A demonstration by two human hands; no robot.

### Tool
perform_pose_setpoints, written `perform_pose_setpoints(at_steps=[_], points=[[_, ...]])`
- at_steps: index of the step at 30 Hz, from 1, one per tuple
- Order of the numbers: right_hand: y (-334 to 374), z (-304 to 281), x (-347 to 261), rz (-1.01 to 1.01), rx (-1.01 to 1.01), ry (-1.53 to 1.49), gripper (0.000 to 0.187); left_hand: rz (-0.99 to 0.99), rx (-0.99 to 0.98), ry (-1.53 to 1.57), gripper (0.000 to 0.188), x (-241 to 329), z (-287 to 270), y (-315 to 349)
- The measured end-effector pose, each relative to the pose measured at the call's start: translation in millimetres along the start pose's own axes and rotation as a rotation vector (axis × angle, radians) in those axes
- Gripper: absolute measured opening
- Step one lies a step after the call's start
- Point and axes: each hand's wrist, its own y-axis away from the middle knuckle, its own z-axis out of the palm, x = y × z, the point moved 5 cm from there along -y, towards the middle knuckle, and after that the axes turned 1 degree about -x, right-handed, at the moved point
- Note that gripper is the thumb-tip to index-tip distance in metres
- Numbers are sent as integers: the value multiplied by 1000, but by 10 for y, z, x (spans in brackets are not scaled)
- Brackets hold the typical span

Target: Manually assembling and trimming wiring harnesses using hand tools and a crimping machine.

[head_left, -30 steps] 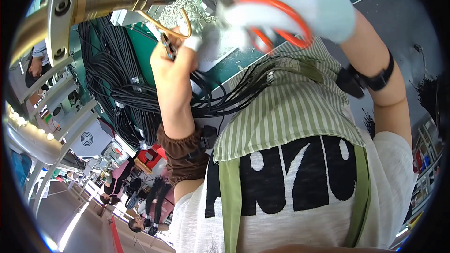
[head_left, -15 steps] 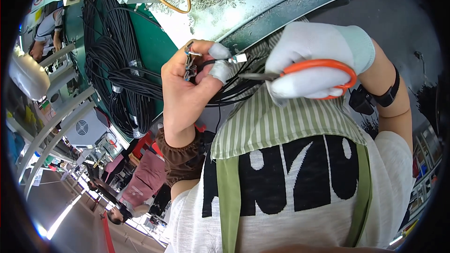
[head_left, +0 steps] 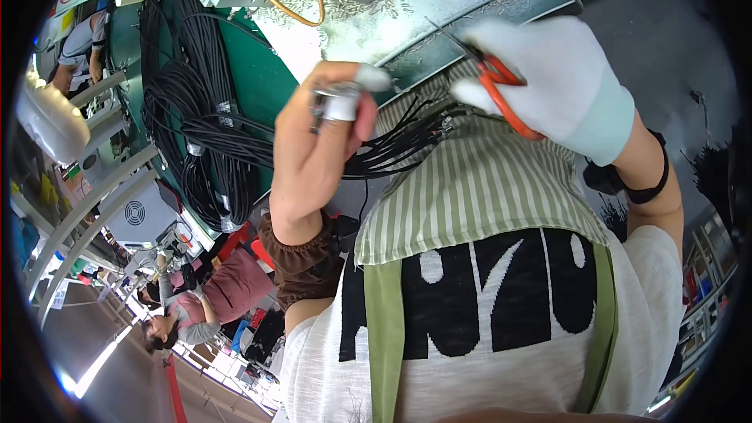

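Observation:
My left hand [head_left: 321,141] is bare, with white tape round two fingertips, and pinches the ends of a bundle of thin black wires [head_left: 399,141] that run off to the right across my striped apron. My right hand [head_left: 556,82] wears a white glove and grips orange-handled scissors [head_left: 501,90]. Their blades point up and left, toward the white bench top, apart from the wire ends.
A large coil of black cables [head_left: 200,133] hangs over the green bench edge at left. The white bench top [head_left: 392,0] is strewn with several small wire offcuts. A yellow hose [head_left: 290,4] loops above. A seated person [head_left: 211,298] is at lower left.
My left hand dropped lower with the wire ends. My right hand lifted up and to the right, taking the scissors away from the wires; half a second ago the blades were at the wire ends.

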Motion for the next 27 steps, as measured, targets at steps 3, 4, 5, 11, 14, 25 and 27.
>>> perform_pose_setpoints(at_steps=[3,4,5,11,14,25,27], points=[[-257,-202,-246,-235,157,-400,21,24,-116,-166,16,-18,177,-6],[-296,-196,-253,-234,158,-397,21,37,-170,-253,17,-10,257,-8],[-341,-137,-232,-200,122,-459,21,39,-169,-253,17,5,353,-24],[-343,33,-208,-27,-95,-630,20,539,381,-282,20,239,365,81],[-326,93,-166,213,-502,-920,20,650,324,-490,21,275,305,110],[-193,169,-317,-16,-73,-718,15,190,302,273,18,38,236,13],[-127,64,-422,-276,302,-338,20,144,159,407,17,36,192,-3]])
